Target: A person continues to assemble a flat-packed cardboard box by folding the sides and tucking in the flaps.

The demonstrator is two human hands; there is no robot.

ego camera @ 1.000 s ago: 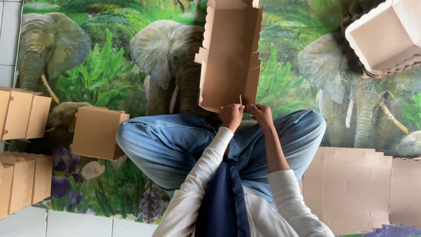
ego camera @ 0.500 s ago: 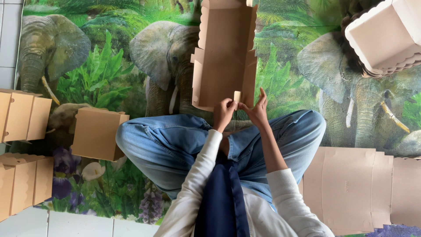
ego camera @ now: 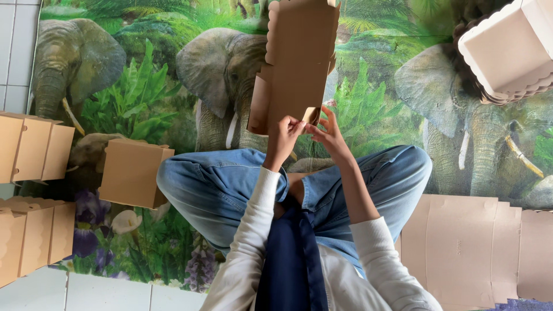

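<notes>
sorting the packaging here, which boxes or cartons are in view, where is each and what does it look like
Flat carton: top centre, brown, partly folded, held at its lower edge by left hand and right hand.
Made box: left of the knee, brown, closed.
Box stacks: left edge, brown.
Open box: top right, pale, scalloped rim.
Flat blanks: lower right, brown.

Brown cardboard box blank (ego camera: 299, 57); blue jeans (ego camera: 219, 184); green elephant-jungle print mat (ego camera: 132, 92).

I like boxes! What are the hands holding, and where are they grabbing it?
Both hands, left and right, pinch the near bottom edge of a flat brown cardboard box blank.
</notes>
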